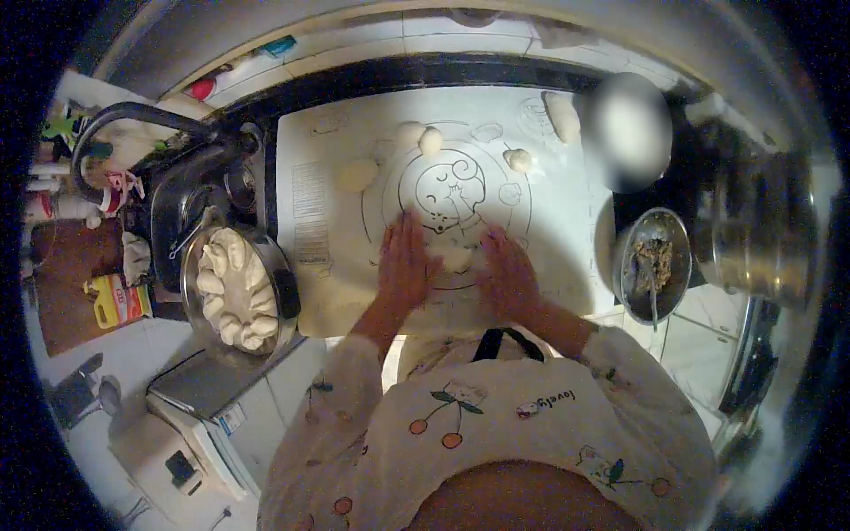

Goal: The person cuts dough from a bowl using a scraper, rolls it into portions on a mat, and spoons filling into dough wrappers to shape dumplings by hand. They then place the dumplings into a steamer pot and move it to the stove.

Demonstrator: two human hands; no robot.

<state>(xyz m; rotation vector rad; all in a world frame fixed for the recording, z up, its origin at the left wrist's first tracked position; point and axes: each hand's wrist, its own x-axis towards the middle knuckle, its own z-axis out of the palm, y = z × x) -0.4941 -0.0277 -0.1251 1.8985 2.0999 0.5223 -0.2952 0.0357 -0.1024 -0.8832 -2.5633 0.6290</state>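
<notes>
My left hand (407, 258) lies low over the white printed mat (310, 212), fingers stretched out and pointing away from me. Opposite it, my right hand (508, 270) is also open, its fingers extended towards the mat's middle. A pale patch that looks like flattened dough (457, 258) shows between the two hands, though its edges are hard to make out. Beyond them rest small dough pieces (430, 141) and a flat dough round (359, 174). Another dough lump (518, 160) sits to the right, and a dough roll (561, 118) lies at the mat's far right.
On the left, a round metal pan (285, 296) holds several pleated filled dumplings (232, 292), beside a dark sink with a black faucet (133, 111). To the right stand a metal bowl of filling (655, 257) with a spoon, a blurred white round object (630, 128) and a large metal pot (763, 226).
</notes>
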